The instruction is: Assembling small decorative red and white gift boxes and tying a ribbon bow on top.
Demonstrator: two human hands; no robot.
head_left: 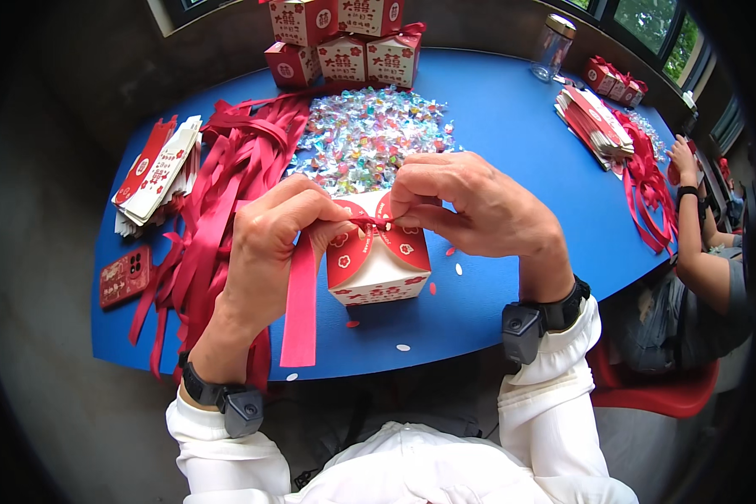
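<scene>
A red and white gift box [380, 273] stands upright near the front of the table, its rounded top flaps folded inward. Across its top, a dark pink ribbon [304, 311] crosses at the middle in a small twist or knot. My left hand [279, 239] pinches the ribbon left of that crossing, and one long tail hangs down from the fingers beside the box. On the other side my right hand [470, 206] pinches the ribbon close to the crossing. Its own ribbon end is mostly hidden behind the fingers.
Wrapped candies [361, 139] are heaped behind the box. Loose ribbons [227, 193], flat folded cartons [164, 168] and a red phone [126, 275] lie left. Finished boxes [344, 59] stack at the back; a glass jar [553, 49] stands far right. Another person's arm [693, 202] is at the right.
</scene>
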